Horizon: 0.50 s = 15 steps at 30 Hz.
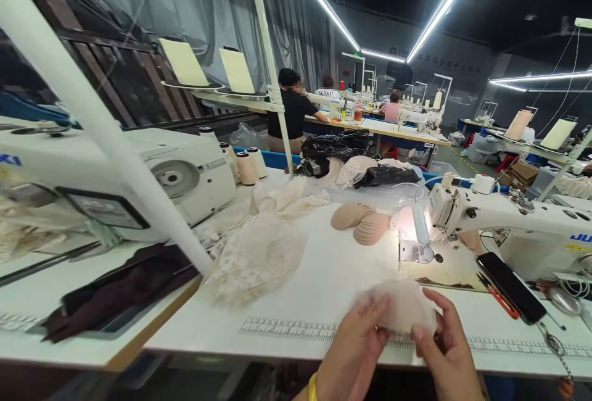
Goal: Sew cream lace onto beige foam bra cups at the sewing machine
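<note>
Just over the front edge of the table, a pale, thin bra pad [407,305], slightly blurred, is held between both hands. My left hand [358,336] grips its left side, thumb on top. On the right side, my right hand [446,345] pinches the lower edge with its thumb, the fingers curled behind. Beyond them lie two fanned stacks of beige bra pads [371,228], left of the lit needle plate [416,252] of a white sewing machine [504,210]. Pale lace fabric [259,259] is heaped to the left.
A printed ruler strip [287,329] runs along the front edge. At right lie a black phone [511,287] and orange-handled thread snips [504,302]. A white pole [134,166] and dark fabric [129,293] are at left. A person in black [296,108] sits farther back.
</note>
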Each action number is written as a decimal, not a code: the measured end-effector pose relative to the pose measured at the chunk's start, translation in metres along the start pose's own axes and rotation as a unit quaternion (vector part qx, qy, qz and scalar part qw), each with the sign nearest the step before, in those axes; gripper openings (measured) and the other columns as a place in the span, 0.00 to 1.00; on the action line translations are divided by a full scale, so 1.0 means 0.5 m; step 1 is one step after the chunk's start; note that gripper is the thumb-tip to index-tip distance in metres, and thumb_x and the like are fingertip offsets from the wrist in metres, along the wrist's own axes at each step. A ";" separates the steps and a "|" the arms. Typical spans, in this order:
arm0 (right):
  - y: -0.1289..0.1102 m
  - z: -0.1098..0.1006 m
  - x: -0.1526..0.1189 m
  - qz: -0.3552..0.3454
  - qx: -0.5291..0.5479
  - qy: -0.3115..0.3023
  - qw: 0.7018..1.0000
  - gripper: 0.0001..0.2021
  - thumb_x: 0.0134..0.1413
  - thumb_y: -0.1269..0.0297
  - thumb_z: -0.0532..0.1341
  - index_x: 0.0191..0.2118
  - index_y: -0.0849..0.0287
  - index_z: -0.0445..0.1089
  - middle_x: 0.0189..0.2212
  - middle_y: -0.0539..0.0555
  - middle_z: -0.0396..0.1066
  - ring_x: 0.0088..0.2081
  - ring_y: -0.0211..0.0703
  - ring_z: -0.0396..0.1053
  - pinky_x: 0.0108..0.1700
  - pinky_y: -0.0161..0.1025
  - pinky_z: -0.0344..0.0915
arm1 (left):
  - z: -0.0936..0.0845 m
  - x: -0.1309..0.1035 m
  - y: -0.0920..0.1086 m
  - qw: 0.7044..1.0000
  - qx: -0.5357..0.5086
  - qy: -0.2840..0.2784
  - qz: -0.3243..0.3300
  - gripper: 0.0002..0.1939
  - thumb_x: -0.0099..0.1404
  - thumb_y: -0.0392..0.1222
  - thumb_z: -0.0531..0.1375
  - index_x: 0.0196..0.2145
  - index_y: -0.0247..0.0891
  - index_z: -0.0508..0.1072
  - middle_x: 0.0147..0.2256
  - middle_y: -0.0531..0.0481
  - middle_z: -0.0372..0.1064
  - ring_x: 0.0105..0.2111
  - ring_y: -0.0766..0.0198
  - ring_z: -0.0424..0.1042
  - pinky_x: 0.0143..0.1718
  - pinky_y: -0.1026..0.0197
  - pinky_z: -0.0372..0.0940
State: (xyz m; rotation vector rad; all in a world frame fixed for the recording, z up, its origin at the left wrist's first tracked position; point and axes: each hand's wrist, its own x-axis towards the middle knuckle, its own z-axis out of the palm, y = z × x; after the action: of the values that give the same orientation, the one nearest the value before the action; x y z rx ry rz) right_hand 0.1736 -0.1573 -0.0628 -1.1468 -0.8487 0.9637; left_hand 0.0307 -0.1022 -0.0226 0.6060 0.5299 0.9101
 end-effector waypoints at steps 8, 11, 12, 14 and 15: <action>0.012 -0.039 -0.015 0.017 0.071 0.004 0.997 0.32 0.52 0.45 0.71 0.60 0.48 0.67 0.41 0.55 0.79 0.38 0.51 0.76 0.41 0.44 0.72 | 0.002 -0.001 0.003 0.997 0.043 -0.054 -0.020 0.27 0.52 0.48 0.77 0.47 0.34 0.82 0.46 0.36 0.79 0.46 0.44 0.76 0.47 0.52 0.70; 0.009 -0.033 -0.006 0.028 0.095 0.023 0.995 0.34 0.50 0.47 0.73 0.60 0.50 0.65 0.37 0.54 0.79 0.35 0.50 0.76 0.37 0.44 0.72 | 0.006 -0.001 0.005 0.998 0.012 -0.056 -0.033 0.26 0.52 0.48 0.77 0.47 0.35 0.82 0.47 0.37 0.79 0.47 0.45 0.76 0.45 0.55 0.71; 0.008 -0.028 -0.006 0.028 0.099 0.028 0.994 0.35 0.49 0.47 0.74 0.60 0.51 0.65 0.37 0.54 0.79 0.34 0.50 0.76 0.37 0.44 0.72 | 0.010 -0.001 0.007 0.998 0.010 -0.049 -0.028 0.25 0.53 0.48 0.76 0.46 0.35 0.83 0.47 0.37 0.79 0.47 0.46 0.76 0.45 0.56 0.71; 0.008 -0.018 -0.010 0.021 0.104 0.041 0.994 0.35 0.48 0.48 0.75 0.59 0.50 0.65 0.37 0.54 0.78 0.36 0.51 0.76 0.38 0.45 0.73 | 0.021 -0.001 0.012 1.000 0.017 -0.025 -0.006 0.23 0.54 0.49 0.76 0.44 0.34 0.83 0.47 0.37 0.79 0.49 0.46 0.75 0.47 0.56 0.70; 0.007 -0.014 -0.013 0.018 0.103 0.048 0.993 0.35 0.47 0.48 0.75 0.59 0.50 0.65 0.38 0.53 0.78 0.37 0.51 0.76 0.40 0.45 0.73 | 0.027 0.000 0.014 1.000 0.021 -0.010 0.007 0.22 0.54 0.49 0.76 0.43 0.34 0.84 0.47 0.38 0.79 0.49 0.46 0.75 0.48 0.56 0.70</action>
State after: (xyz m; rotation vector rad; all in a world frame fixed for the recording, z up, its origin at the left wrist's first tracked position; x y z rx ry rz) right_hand 0.1772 -0.1653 -0.0682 -1.0246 -0.6363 0.9941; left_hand 0.0355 -0.1025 -0.0083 0.6571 0.5279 0.9071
